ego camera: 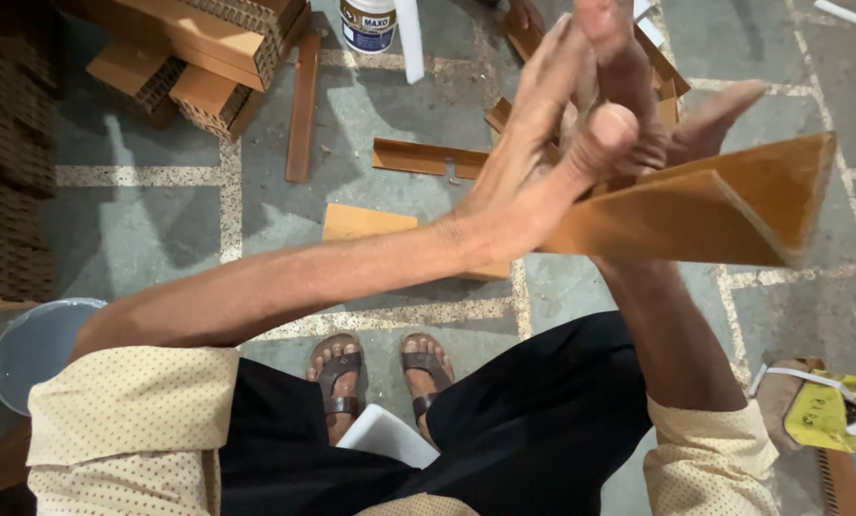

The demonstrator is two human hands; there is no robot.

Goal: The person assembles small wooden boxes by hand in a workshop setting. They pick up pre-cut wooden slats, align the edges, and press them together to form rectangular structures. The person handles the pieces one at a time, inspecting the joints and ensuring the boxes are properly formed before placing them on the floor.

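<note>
Above the sandalled feet, both hands' fingers [629, 72] clasp the orange angled strip [695, 215].

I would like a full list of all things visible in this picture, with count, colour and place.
angle strip: one, orange-brown, held up in both hands
loose strips: several, orange-brown, on the floor at top
flat board: one, tan, on the floor behind the left forearm
honeycomb blocks: a stack, brown, top left
bucket: one, white, top centre
bowl: one, grey, left edge
sandals: two, brown, on the feet
left hand: crossed over, on the strip
right hand: behind the strip, fingers spread
</note>
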